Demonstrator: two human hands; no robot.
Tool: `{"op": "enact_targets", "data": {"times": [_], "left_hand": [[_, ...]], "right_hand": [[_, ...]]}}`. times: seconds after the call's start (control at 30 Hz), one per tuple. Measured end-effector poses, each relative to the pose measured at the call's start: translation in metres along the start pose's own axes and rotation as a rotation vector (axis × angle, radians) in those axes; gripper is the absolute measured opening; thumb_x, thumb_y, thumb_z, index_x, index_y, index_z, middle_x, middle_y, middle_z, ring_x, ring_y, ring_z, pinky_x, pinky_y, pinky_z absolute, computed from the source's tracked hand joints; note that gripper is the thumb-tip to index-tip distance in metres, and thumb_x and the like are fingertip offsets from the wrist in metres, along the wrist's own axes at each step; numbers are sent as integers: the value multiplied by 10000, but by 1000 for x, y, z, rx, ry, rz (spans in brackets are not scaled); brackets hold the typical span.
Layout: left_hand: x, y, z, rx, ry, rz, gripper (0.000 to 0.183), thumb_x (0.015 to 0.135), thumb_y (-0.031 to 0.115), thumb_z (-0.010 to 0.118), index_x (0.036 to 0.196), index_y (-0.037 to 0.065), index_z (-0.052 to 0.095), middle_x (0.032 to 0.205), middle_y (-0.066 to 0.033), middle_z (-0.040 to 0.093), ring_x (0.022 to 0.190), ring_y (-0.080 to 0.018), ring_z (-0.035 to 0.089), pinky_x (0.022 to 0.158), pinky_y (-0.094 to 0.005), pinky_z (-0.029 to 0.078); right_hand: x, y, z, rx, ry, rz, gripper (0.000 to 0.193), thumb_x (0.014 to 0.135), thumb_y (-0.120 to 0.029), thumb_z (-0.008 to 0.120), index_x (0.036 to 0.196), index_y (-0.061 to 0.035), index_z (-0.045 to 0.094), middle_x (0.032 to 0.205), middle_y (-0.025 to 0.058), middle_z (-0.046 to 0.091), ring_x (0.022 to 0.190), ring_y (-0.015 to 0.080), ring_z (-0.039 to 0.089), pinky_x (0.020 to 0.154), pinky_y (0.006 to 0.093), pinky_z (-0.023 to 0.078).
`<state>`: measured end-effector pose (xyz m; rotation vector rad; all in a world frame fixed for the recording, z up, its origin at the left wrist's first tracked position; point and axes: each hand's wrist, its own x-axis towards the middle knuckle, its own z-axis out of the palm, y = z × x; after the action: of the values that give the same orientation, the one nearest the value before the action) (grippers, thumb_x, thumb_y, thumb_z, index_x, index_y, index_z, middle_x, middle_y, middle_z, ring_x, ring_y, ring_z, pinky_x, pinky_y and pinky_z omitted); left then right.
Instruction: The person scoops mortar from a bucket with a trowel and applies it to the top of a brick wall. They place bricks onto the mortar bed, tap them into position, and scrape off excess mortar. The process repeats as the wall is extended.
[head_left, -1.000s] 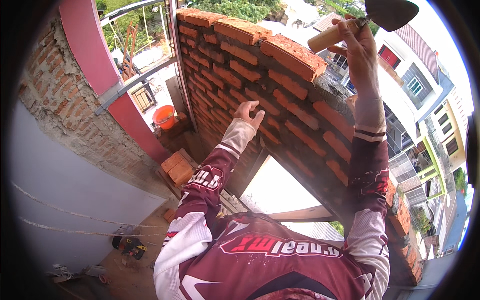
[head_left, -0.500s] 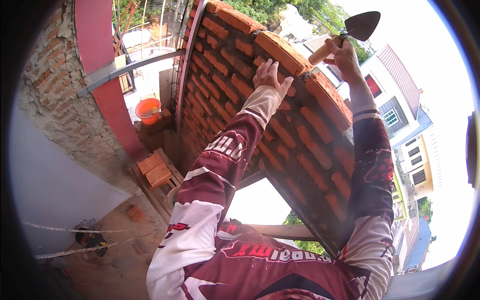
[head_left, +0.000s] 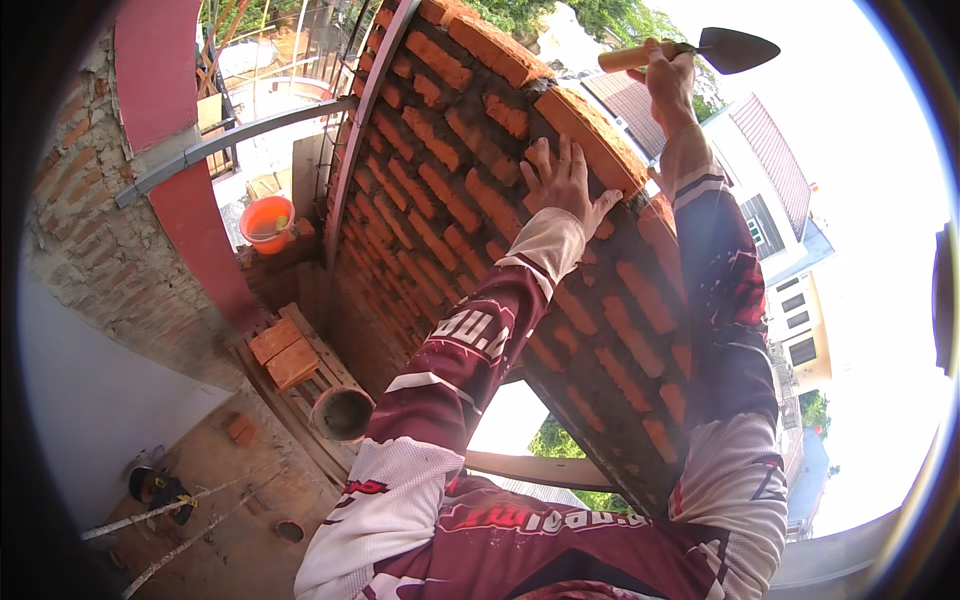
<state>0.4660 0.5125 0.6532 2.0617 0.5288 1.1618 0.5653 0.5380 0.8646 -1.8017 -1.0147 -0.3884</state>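
My left hand (head_left: pixel 566 188) lies open against the brick wall (head_left: pixel 470 230), fingers spread over the face near its top course. Its fingertips reach the lower edge of a long orange brick (head_left: pixel 592 138) in that course. Beyond the top of the wall, my right hand (head_left: pixel 670 88) is wrapped round the wooden handle of a trowel (head_left: pixel 738 50). The dark pointed blade is aimed to the right, held in the air apart from the bricks. Grey mortar fills the joints of the wall.
An upright metal strip (head_left: pixel 372 110) runs along the wall's left end. Below left are stacked bricks (head_left: pixel 285 352) on boards and a bucket (head_left: pixel 342 412) of grey matter. An orange bucket (head_left: pixel 267 222) stands farther off. Ropes (head_left: pixel 165 510) cross the lower left. Houses (head_left: pixel 765 170) rise beyond the wall.
The trowel has swung from pointing up and right to pointing right, with its handle now nearly level. The view has shifted, showing more of the grey-filled bucket. My left hand remains on the wall.
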Motion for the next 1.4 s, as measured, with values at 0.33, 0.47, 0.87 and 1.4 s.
{"op": "enact_targets", "data": {"times": [0.33,0.47,0.87,1.4], "left_hand": [[-1,5,-9,90,-126,-42,998,894,681,595,1565,7,293,1656,-119,238,1539,-385,110,1211,-664,71],[0,6,-9,93,-105,-57,989,898,676,594,1568,15,291,1653,-112,243,1542,-373,113,1210,-663,82],[-1,9,-14,97,-129,-78,983,891,644,633,1570,22,288,1647,-104,258,1533,-374,145,1196,-671,128],[1,7,-7,106,-136,-73,998,895,696,575,1581,37,272,1658,-100,244,1540,-366,116,1200,-668,100]], "right_hand": [[25,27,21,-51,-124,58,473,985,-252,648,1248,95,463,1159,198,576,1010,292,681,711,366,671],[23,34,21,-160,-239,11,478,971,-253,662,1210,128,498,1155,224,581,979,289,691,723,349,671],[20,39,20,28,-98,21,432,985,-236,655,1205,92,481,1139,190,582,1003,305,688,731,396,676],[10,55,-27,-193,-75,85,388,980,-248,638,1132,87,514,1132,223,606,908,280,719,677,334,657]]}}
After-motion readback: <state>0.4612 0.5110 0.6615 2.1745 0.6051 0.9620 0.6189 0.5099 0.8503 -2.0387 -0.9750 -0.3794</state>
